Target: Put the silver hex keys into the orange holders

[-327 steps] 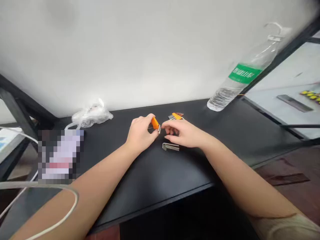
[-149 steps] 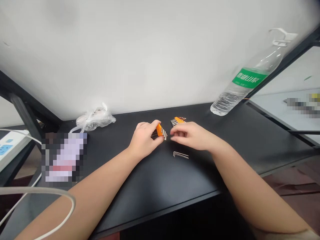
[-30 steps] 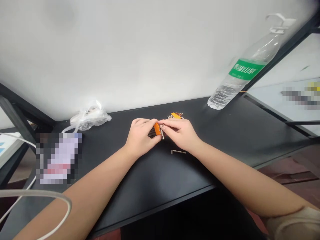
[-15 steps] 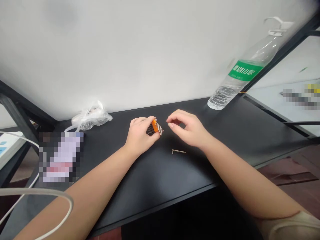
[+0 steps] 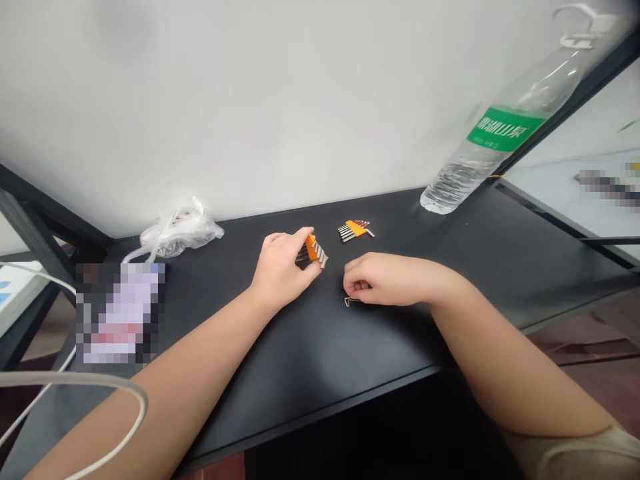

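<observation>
My left hand (image 5: 285,267) is closed around an orange holder (image 5: 312,247) with several hex keys in it, their short bent ends pointing right. Just right of it, my right hand (image 5: 387,279) is low over the table, fingers curled together at a loose L-shaped hex key (image 5: 347,302). Only the key's bent end and a bit of its shaft show; the fingers hide the rest. Beyond the right hand lies a second orange holder (image 5: 357,229), also filled with several hex keys.
On the black table (image 5: 300,373), a clear plastic bag (image 5: 183,230) and a blurred flat object (image 5: 123,313) lie at the left. A large water bottle (image 5: 487,150) stands at the back right by the wall. A white cable (image 5: 143,407) loops across the lower left.
My right hand has moved down and toward me onto the loose hex key, uncovering the second orange holder behind it. My left hand keeps its hold almost unmoved. The view has shifted slightly.
</observation>
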The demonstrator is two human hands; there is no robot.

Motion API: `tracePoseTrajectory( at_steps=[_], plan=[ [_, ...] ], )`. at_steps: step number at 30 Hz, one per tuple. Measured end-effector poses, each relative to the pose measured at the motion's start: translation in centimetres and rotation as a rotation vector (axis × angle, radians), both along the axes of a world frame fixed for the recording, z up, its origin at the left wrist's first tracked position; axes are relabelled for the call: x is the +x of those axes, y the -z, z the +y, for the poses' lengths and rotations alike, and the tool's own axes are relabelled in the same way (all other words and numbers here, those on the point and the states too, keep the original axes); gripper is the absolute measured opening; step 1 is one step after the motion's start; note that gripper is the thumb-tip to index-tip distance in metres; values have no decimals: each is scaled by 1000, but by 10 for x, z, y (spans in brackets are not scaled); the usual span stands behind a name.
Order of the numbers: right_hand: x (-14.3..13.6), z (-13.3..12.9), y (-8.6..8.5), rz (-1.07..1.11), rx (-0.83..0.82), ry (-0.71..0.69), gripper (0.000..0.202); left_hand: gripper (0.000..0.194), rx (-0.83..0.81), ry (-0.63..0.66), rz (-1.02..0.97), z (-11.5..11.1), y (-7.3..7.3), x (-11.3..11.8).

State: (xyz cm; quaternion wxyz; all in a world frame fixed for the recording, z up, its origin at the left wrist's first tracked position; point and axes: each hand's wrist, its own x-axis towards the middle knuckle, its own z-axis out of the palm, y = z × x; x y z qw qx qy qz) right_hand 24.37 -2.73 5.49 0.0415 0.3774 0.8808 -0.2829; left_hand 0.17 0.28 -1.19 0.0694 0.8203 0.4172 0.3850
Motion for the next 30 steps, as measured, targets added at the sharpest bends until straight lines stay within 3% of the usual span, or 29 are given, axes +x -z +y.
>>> tracePoseTrajectory(
  at_steps=[8, 10, 15, 18, 24, 30],
  plan=[
    [-7, -14, 11, -176, 384, 90, 11, 46, -24, 16, 23, -2, -4, 1],
    [-7, -9, 12, -12, 366, 132, 10, 47, -23, 27, 18, -2, -4, 1],
    [-9, 2, 16, 796, 299, 401, 29, 52, -4, 50, 17, -2, -3, 2],
    [-17, 2, 21, 1073, 295, 497, 15, 53, 14, 62, 32, -3, -2, 2],
    [-26, 5, 30, 1086, 212, 604, 22, 51, 35, 76, 33, -5, -3, 3],
    [-24, 7, 34, 1058, 271, 558, 15, 49, 20, 67, 37, -5, -2, 2]
  ],
)
